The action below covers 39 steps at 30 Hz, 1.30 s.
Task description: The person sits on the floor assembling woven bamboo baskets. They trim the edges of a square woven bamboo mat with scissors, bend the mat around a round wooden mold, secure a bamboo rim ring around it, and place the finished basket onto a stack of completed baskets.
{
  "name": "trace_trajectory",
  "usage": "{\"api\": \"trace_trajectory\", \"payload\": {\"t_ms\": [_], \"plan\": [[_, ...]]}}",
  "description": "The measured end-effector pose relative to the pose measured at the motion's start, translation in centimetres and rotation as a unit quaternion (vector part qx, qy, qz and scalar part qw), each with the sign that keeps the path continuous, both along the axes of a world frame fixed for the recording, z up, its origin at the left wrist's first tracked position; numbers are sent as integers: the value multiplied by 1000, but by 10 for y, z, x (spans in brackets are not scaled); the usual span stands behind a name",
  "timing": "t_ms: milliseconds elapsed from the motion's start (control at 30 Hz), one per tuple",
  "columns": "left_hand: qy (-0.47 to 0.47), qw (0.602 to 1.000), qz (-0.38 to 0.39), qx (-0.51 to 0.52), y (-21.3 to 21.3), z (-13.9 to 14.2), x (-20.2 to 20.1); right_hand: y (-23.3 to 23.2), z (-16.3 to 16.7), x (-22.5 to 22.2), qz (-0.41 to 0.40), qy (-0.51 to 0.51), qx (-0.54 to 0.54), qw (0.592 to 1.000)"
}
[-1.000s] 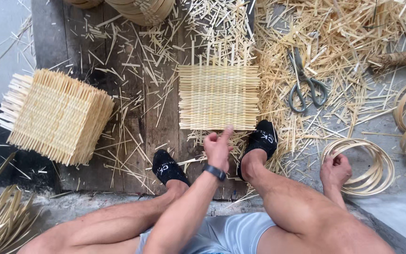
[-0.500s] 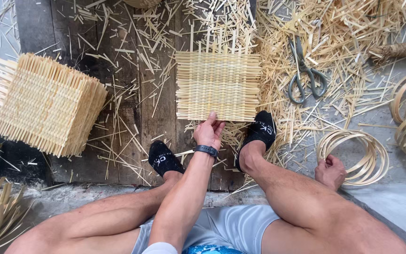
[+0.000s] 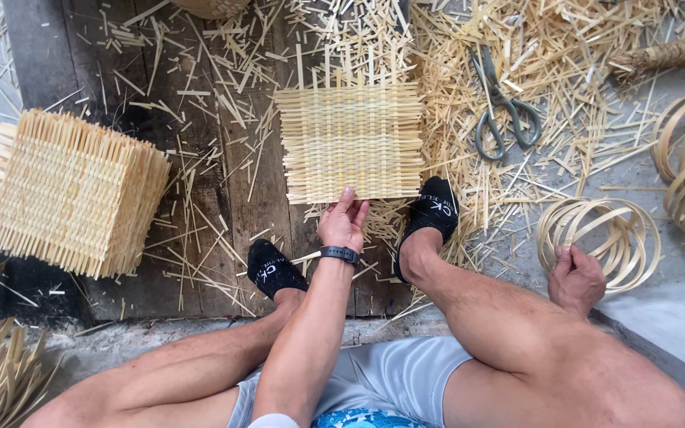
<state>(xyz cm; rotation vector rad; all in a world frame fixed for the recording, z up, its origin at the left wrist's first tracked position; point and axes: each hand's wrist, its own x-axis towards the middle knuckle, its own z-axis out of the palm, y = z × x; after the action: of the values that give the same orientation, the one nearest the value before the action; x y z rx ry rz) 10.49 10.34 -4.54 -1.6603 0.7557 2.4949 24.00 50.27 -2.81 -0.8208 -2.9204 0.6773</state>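
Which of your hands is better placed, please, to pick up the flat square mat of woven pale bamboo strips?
Left hand: its fingertips already touch the woven bamboo mat's near edge. The right hand rests apart, beside the coiled bamboo hoops.

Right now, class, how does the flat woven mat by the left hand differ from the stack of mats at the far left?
The mat is a single flat sheet lying square to the view; the stack is many sheets piled thick and turned at an angle. The left hand touches the mat's near edge; nothing touches the stack. Both are pale woven strips with loose ends sticking out.
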Motion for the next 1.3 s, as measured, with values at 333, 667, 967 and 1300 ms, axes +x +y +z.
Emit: {"api": "trace_trajectory", "payload": {"t_ms": [333, 667, 967, 1300], "plan": [[38, 999, -36, 6, -6, -17, 10, 32, 13, 12, -33, 72, 4, 997], [17, 974, -219, 58, 4, -1, 57, 39, 54, 19, -104, 154, -6, 983], [31, 940, -336, 48, 28, 45, 64, 70, 46, -37, -106, 31, -72, 991], [65, 930, -361, 2, 26, 46, 59, 59, 41, -35, 90, -37, 70, 993]]}}
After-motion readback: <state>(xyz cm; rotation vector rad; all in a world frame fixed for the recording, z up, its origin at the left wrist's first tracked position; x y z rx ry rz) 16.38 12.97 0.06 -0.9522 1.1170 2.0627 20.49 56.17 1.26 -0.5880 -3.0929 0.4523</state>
